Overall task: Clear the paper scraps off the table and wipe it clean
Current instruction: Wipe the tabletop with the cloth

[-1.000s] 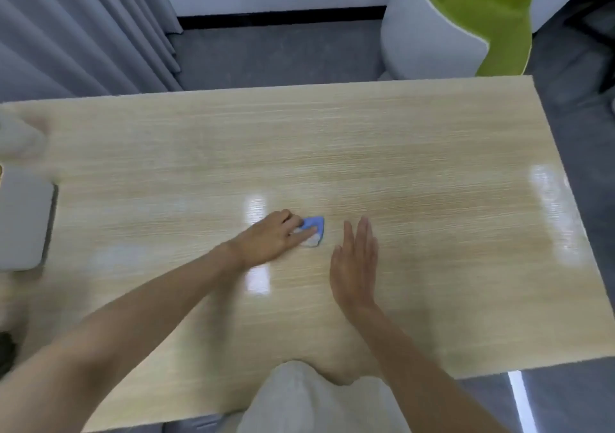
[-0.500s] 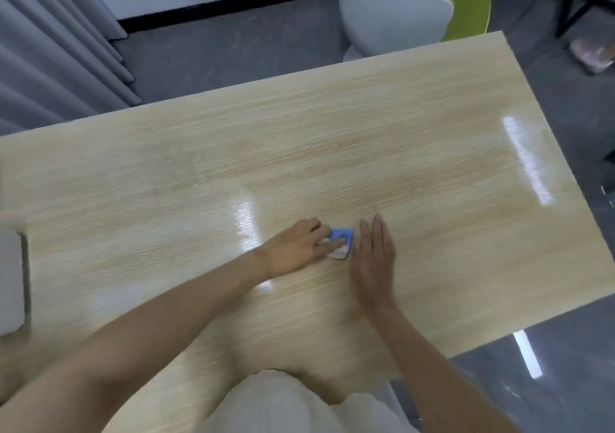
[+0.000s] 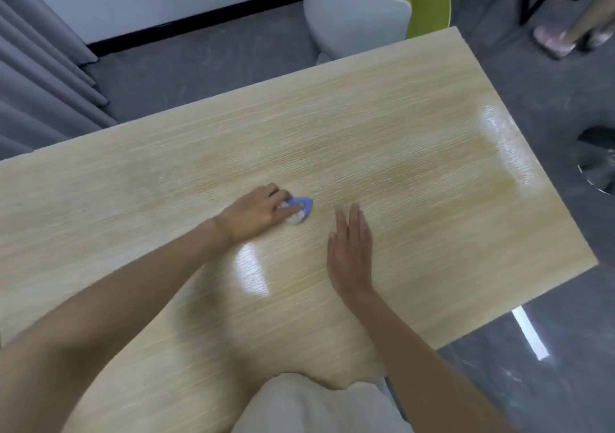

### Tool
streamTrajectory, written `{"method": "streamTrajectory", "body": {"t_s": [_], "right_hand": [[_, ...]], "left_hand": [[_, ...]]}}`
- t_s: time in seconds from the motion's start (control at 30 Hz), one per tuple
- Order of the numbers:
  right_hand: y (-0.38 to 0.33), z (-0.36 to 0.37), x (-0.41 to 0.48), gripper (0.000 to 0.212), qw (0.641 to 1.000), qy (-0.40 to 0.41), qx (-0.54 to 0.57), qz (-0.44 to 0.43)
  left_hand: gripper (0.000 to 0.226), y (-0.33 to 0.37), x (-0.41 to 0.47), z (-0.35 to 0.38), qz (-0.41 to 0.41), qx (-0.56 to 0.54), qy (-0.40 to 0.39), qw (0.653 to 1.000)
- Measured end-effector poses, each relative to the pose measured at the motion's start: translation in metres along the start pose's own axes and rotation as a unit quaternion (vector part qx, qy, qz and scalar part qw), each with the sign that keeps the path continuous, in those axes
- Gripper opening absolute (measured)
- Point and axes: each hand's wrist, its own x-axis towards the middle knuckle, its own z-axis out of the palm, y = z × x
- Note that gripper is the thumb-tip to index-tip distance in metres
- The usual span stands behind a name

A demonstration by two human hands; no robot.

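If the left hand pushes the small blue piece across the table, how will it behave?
Probably soft and floppy: the blue piece looks crumpled under the left hand. Likely light, being so small. It may slide easily, since the table looks glossy.

table [image 3: 399, 153]: pale wood grain, glossy, smooth
cloth [image 3: 301, 211]: soft blue-white fabric
curtain [image 3: 40, 76]: grey matt fabric
floor [image 3: 549, 349]: grey, glossy

The left hand [image 3: 258, 214] presses a small blue and white cloth [image 3: 301, 211] on the wooden table [image 3: 416, 166]; the right hand [image 3: 351, 249] lies flat near it.
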Motion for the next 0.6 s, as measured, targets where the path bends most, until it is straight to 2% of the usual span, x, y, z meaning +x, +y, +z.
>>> {"method": "streamTrajectory", "body": {"t_s": [0.03, 0.07, 0.1, 0.17, 0.2, 0.23, 0.27, 0.3, 0.33, 0.37, 0.4, 0.43, 0.47, 0.5, 0.53, 0.57, 0.6], "right_hand": [[-0.003, 0.001, 0.005, 0.048, 1.000, -0.004, 0.002, 0.005], [-0.007, 0.001, 0.010, 0.049, 1.000, -0.009, 0.003, 0.008], [-0.011, 0.002, 0.016, 0.050, 1.000, -0.013, 0.000, 0.007], [-0.021, 0.004, 0.026, 0.052, 1.000, -0.019, -0.005, 0.002], [-0.025, 0.004, 0.031, 0.052, 1.000, -0.018, -0.005, 0.003], [-0.029, 0.005, 0.035, 0.052, 1.000, -0.016, -0.003, 0.006], [-0.031, 0.005, 0.038, 0.053, 1.000, -0.014, -0.003, 0.009], [-0.033, 0.005, 0.040, 0.053, 1.000, -0.015, -0.004, 0.010], [-0.034, 0.006, 0.043, 0.053, 1.000, -0.014, -0.004, 0.010], [-0.034, 0.007, 0.046, 0.053, 1.000, -0.013, -0.004, 0.011], [-0.033, 0.008, 0.049, 0.053, 1.000, -0.011, -0.003, 0.014], [-0.033, 0.009, 0.052, 0.053, 1.000, -0.010, -0.004, 0.017], [-0.032, 0.011, 0.055, 0.053, 1.000, -0.008, -0.003, 0.022], [-0.033, 0.012, 0.058, 0.054, 1.000, -0.006, 0.001, 0.026], [-0.034, 0.013, 0.061, 0.054, 1.000, -0.006, 0.004, 0.029], [-0.035, 0.014, 0.063, 0.054, 1.000, -0.010, 0.002, 0.027], [-0.038, 0.015, 0.064, 0.054, 1.000, -0.015, -0.003, 0.021]], "left_hand": [[0.038, -0.021, 0.004, -0.004, -0.056, 0.008, 0.009, 0.998], [0.036, -0.038, 0.009, -0.008, -0.150, 0.013, 0.036, 0.988], [0.033, -0.047, 0.014, -0.013, -0.268, -0.002, 0.061, 0.962], [0.026, -0.039, 0.037, -0.020, -0.478, -0.075, 0.081, 0.871], [0.033, -0.028, 0.048, -0.018, -0.505, -0.102, 0.095, 0.852], [0.038, -0.015, 0.058, -0.019, -0.485, -0.119, 0.082, 0.863], [0.034, -0.004, 0.062, -0.011, -0.394, -0.115, 0.055, 0.910], [0.031, 0.005, 0.060, -0.004, -0.269, -0.094, 0.033, 0.958], [0.034, 0.002, 0.055, 0.009, -0.147, -0.047, 0.020, 0.988], [0.037, -0.015, 0.051, 0.009, -0.072, -0.009, 0.003, 0.997], [0.036, -0.036, 0.048, 0.010, -0.046, 0.026, 0.013, 0.999], [0.035, -0.056, 0.044, 0.011, -0.064, 0.057, 0.030, 0.996], [0.033, -0.073, 0.043, 0.005, -0.133, 0.061, 0.040, 0.988], [0.029, -0.086, 0.041, 0.003, -0.252, 0.036, 0.061, 0.965], [0.021, -0.093, 0.042, -0.005, -0.389, -0.009, 0.108, 0.915], [0.019, -0.095, 0.046, -0.010, -0.509, -0.056, 0.165, 0.843], [0.025, -0.090, 0.053, -0.012, -0.594, -0.099, 0.185, 0.777]]}}
